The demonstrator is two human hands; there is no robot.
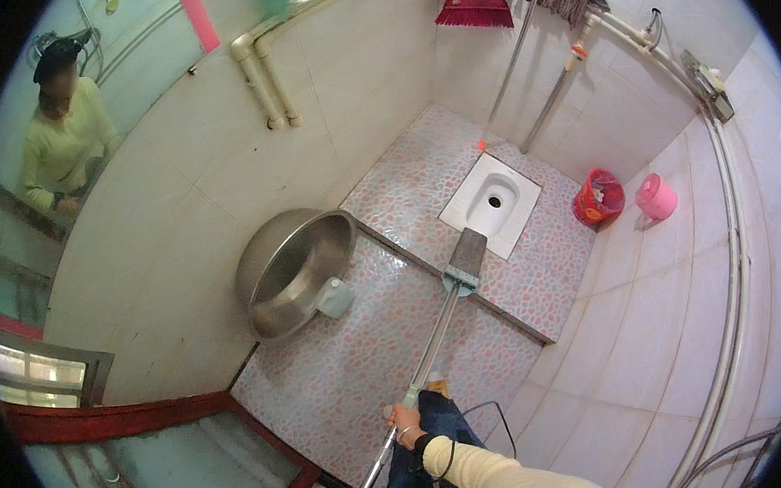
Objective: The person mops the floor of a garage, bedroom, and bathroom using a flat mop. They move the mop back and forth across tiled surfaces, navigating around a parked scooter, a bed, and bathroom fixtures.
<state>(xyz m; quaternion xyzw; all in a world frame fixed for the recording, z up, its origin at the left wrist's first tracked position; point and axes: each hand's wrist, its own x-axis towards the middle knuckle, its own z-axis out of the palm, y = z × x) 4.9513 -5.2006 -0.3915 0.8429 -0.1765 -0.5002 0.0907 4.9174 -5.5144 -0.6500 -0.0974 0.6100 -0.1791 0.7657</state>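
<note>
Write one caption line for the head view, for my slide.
Right hand grips a long-handled flat mop on the pebble-tiled floor beside a squat toilet.

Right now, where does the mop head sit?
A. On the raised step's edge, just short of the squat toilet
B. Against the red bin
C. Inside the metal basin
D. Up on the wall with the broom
A: the mop head lies flat at the edge of the raised step, just before the squat toilet, apart from the basin and the red bin.
</note>
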